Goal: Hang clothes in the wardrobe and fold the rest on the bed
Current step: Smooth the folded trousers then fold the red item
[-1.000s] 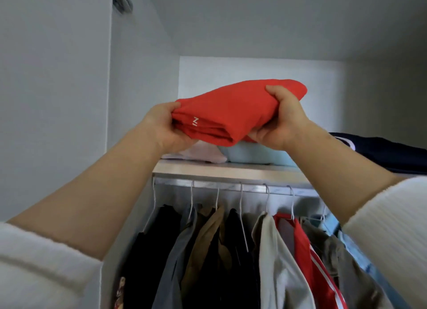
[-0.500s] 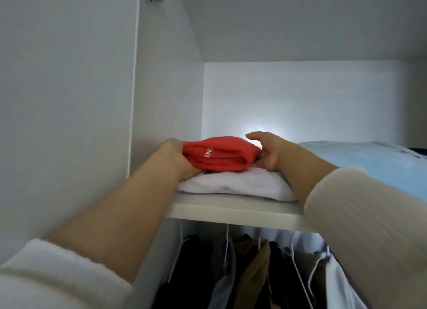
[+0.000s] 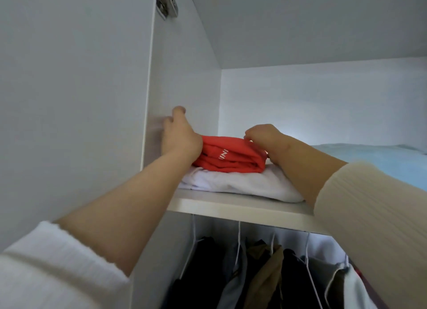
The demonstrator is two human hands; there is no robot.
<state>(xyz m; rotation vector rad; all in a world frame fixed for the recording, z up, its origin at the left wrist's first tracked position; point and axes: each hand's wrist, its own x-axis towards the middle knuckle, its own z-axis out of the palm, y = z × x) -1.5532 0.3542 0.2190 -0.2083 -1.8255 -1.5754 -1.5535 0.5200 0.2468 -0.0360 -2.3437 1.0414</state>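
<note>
Head view: the shelf (image 3: 231,206) crosses the wardrobe (image 3: 184,66), open room above it; hanging clothes (image 3: 265,281) below it are cut off. At the shelf's left end a white garment (image 3: 242,185) carries the folded red garment (image 3: 233,157), lettered "INI", only partly readable. Left hand (image 3: 181,139), fingers spread, touches it; right hand (image 3: 265,135) curls over it, and I cannot tell if it pinches.

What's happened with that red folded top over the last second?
The red folded top, held up by both hands, went down onto the white folded garment on the shelf. The left hand has let go and opened; the right hand still touches it. The hanging clothes stayed put.
</note>
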